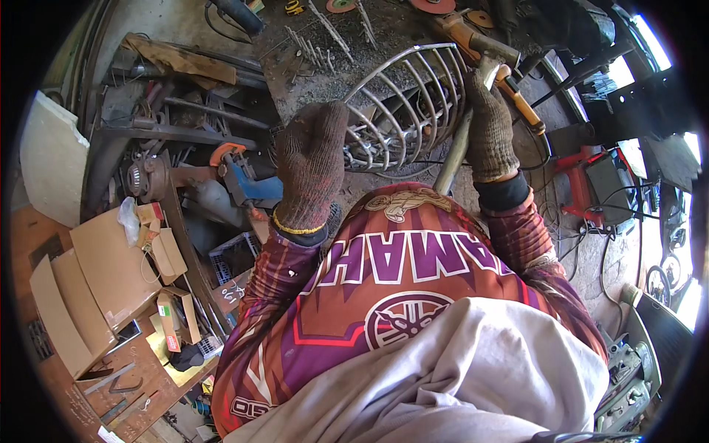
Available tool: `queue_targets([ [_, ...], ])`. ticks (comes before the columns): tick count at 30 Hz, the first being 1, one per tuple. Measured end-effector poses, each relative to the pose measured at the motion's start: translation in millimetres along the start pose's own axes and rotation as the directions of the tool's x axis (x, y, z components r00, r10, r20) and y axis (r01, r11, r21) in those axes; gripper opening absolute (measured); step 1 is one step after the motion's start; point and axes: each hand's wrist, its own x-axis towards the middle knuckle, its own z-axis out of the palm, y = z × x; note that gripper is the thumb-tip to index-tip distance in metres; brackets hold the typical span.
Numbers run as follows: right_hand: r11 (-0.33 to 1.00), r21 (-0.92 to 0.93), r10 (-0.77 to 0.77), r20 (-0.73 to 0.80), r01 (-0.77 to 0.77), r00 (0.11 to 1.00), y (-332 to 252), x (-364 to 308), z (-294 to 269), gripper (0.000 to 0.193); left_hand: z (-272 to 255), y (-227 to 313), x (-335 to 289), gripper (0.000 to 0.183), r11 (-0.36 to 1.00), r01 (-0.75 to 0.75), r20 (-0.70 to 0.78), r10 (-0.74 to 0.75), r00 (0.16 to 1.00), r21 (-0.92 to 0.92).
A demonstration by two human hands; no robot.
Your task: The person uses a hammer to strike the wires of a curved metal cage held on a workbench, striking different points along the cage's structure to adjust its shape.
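A curved basket of welded bare metal rods [402, 76] is tilted in front of me over the dark workbench. My left hand [310, 166], in a brown knitted glove, is closed at the basket's left end, with its fingertips hidden. At the right edge of the basket my right hand [491, 125], in a similar glove, is closed on the rim; its fingers are partly hidden. A pale metal piece shows just past that hand's fingers. Close beyond my right hand lies an orange angle grinder [461, 33]. A metal pipe [453, 151] slants below, between the basket and my right wrist.
Thin rods [332, 29] and grinding discs [436, 4] lie on the far bench. A blue vise-like tool [251, 177] stands left of my left hand. Cardboard boxes [114, 266] are at the left. A red-framed machine [583, 184] with trailing cables stands at the right.
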Motion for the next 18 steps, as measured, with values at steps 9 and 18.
queue_targets([
  [9, 0.828, -0.426, -0.33, 0.153, 0.363, 0.932, -17.2, -16.7, 11.5, 0.033, 4.1, -19.5, 3.3, 0.031, 0.994, -0.084, -0.212, 0.066, 0.975, -0.075],
  [18, 0.762, -0.365, -0.303, 0.529, 0.535, 0.793, -34.5, -63.2, 13.2, 0.046, -11.4, -37.0, 18.2, 0.04, 0.979, -0.175, -0.271, 0.198, 0.942, 0.109],
])
